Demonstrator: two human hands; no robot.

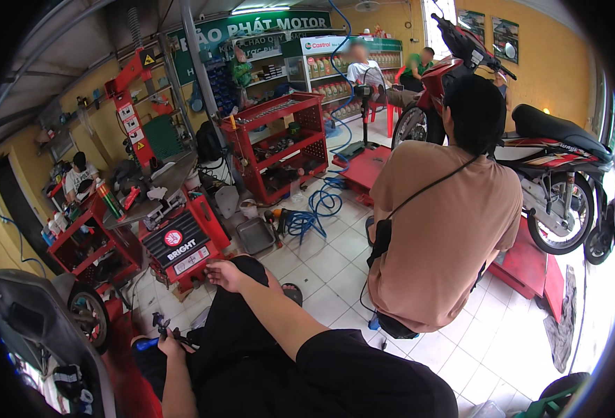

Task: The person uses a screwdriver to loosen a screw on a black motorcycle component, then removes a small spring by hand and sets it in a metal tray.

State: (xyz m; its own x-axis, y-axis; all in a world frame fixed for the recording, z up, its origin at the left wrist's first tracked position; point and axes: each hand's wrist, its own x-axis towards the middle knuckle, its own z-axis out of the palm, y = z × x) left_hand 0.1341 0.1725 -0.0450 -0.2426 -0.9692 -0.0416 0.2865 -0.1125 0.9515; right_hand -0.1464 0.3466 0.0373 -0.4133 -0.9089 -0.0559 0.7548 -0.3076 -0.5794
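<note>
Low at the left, my left hand (171,344) is closed on a small black part (159,322) with an irregular outline; its exact kind I cannot make out. A blue piece (145,344) shows right beside those fingers, and I cannot tell whether it belongs to the same part. My right hand (225,274) hangs over my bent knee, its fingers loosely bent and a little apart, with nothing visible in them. Just beyond it stands a red and black tool cabinet (182,244).
Close on my right, a person in a brown shirt (447,230) sits facing a red motorbike (551,146) on a red lift (516,268). A grey motorbike (35,299) stands at my left. Ahead are a red tool cart (276,143), a coiled blue hose (314,216) and a grey tray (255,237).
</note>
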